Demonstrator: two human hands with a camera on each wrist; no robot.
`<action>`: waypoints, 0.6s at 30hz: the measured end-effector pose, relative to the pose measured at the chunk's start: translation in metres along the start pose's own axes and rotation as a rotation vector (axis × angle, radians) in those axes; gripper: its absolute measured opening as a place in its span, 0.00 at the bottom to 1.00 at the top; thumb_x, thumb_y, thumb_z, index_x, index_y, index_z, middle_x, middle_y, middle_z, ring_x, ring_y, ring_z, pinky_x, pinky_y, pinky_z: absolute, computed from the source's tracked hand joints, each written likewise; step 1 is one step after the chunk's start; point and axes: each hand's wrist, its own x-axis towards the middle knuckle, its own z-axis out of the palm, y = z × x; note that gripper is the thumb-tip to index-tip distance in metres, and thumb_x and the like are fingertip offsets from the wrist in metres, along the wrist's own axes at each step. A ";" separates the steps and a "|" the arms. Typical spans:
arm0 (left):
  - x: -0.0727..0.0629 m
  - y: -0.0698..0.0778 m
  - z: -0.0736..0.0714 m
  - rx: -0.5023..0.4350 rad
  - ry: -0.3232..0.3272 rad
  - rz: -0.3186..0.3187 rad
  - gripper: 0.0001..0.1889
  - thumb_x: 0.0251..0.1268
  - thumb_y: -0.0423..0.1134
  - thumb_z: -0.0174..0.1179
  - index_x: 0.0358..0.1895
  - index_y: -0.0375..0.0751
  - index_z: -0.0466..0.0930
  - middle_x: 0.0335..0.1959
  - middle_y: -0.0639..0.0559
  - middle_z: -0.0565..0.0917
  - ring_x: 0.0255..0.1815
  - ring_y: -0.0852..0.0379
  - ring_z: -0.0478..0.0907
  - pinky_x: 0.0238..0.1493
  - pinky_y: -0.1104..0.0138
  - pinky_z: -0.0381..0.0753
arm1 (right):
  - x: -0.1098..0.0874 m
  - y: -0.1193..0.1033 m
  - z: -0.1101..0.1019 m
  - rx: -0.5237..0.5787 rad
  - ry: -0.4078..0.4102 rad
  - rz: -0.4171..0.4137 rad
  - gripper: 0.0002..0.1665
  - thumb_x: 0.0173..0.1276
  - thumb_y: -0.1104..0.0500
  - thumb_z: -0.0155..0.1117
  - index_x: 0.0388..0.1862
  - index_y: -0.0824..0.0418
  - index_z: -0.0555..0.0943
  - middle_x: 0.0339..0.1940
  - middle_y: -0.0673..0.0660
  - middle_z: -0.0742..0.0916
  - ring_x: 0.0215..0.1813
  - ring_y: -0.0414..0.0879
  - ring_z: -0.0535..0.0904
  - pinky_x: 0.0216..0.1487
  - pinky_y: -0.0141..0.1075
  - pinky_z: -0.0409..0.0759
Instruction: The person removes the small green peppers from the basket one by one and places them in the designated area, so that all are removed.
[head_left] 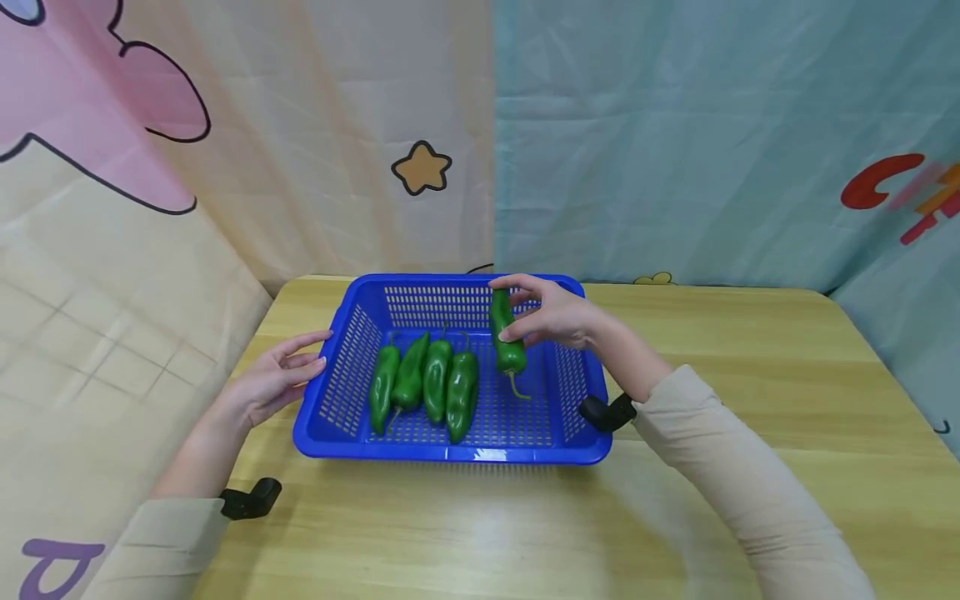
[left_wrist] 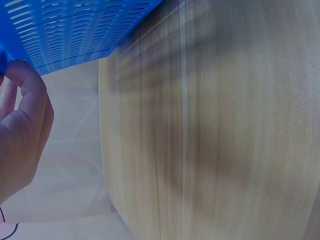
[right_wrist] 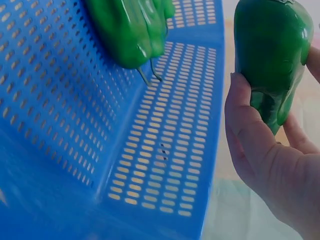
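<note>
A blue plastic basket (head_left: pixel 487 454) with slotted walls stands on the table, holding several green peppers (head_left: pixel 462 396) side by side in its left and middle part. My right hand (head_left: pixel 558 312) pinches another green pepper (head_left: pixel 510 354) between thumb and fingers, above the basket's right part, with its stem pointing down toward me. The right wrist view shows this pepper (right_wrist: pixel 272 47) close up, in the fingers beyond the basket's rim. At the basket's left end, my left hand (head_left: pixel 273 379) holds the rim with its fingertips; its bent fingers (left_wrist: pixel 32 92) appear against the basket in the left wrist view.
The wooden table (head_left: pixel 750 400) extends to the right of the basket and in front of it. Printed curtains (head_left: pixel 675 142) hang behind the table and along its sides. A black wrist device (head_left: pixel 251 498) sits at the left cuff, and another (head_left: pixel 606 412) at the right.
</note>
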 end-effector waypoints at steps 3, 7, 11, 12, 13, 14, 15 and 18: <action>0.000 0.000 0.000 0.003 0.010 0.003 0.16 0.67 0.30 0.53 0.53 0.55 0.72 0.38 0.52 0.83 0.38 0.58 0.82 0.40 0.68 0.82 | -0.005 -0.001 -0.007 0.003 0.006 -0.007 0.46 0.55 0.79 0.61 0.71 0.60 0.57 0.59 0.65 0.64 0.41 0.52 0.80 0.38 0.45 0.83; -0.002 -0.001 0.001 0.041 0.032 0.018 0.17 0.67 0.30 0.54 0.52 0.57 0.74 0.36 0.54 0.81 0.37 0.60 0.81 0.39 0.69 0.82 | -0.011 -0.003 -0.015 0.000 0.003 -0.016 0.47 0.55 0.79 0.60 0.71 0.61 0.54 0.58 0.66 0.64 0.42 0.52 0.80 0.40 0.45 0.83; -0.002 -0.001 0.001 0.074 0.052 0.021 0.18 0.66 0.31 0.55 0.53 0.58 0.76 0.36 0.55 0.80 0.36 0.61 0.80 0.39 0.70 0.82 | -0.018 -0.005 -0.024 -0.024 0.009 -0.016 0.46 0.56 0.77 0.60 0.72 0.61 0.54 0.59 0.66 0.64 0.45 0.52 0.79 0.42 0.48 0.82; -0.002 -0.001 0.001 0.079 0.051 0.021 0.18 0.66 0.31 0.55 0.54 0.57 0.76 0.36 0.55 0.80 0.36 0.61 0.80 0.39 0.70 0.82 | -0.020 -0.006 -0.026 -0.031 0.014 -0.017 0.46 0.56 0.77 0.61 0.71 0.60 0.54 0.59 0.66 0.63 0.45 0.53 0.79 0.42 0.49 0.82; -0.001 -0.001 0.001 0.081 0.051 0.021 0.18 0.66 0.32 0.55 0.54 0.57 0.76 0.36 0.55 0.80 0.36 0.61 0.80 0.39 0.70 0.82 | -0.022 -0.006 -0.028 -0.039 0.020 -0.018 0.46 0.56 0.76 0.61 0.71 0.60 0.55 0.59 0.66 0.63 0.46 0.53 0.78 0.43 0.49 0.82; -0.001 -0.001 0.000 0.081 0.049 0.021 0.18 0.66 0.32 0.55 0.54 0.57 0.76 0.36 0.55 0.80 0.36 0.61 0.81 0.39 0.70 0.82 | -0.024 -0.007 -0.031 -0.049 0.026 -0.017 0.45 0.56 0.76 0.61 0.71 0.59 0.55 0.59 0.66 0.63 0.46 0.53 0.78 0.43 0.49 0.82; -0.001 -0.001 0.000 0.081 0.045 0.021 0.18 0.66 0.32 0.55 0.54 0.58 0.77 0.36 0.55 0.80 0.36 0.61 0.81 0.40 0.70 0.82 | -0.026 -0.007 -0.033 -0.055 0.032 -0.016 0.45 0.57 0.75 0.61 0.71 0.59 0.56 0.60 0.66 0.63 0.46 0.53 0.78 0.43 0.49 0.82; -0.001 -0.001 -0.001 0.066 0.032 0.018 0.17 0.66 0.31 0.55 0.51 0.60 0.79 0.36 0.55 0.81 0.37 0.61 0.81 0.40 0.70 0.82 | -0.030 -0.006 -0.039 -0.060 0.037 -0.011 0.45 0.57 0.75 0.61 0.71 0.58 0.56 0.61 0.66 0.61 0.47 0.54 0.78 0.43 0.50 0.82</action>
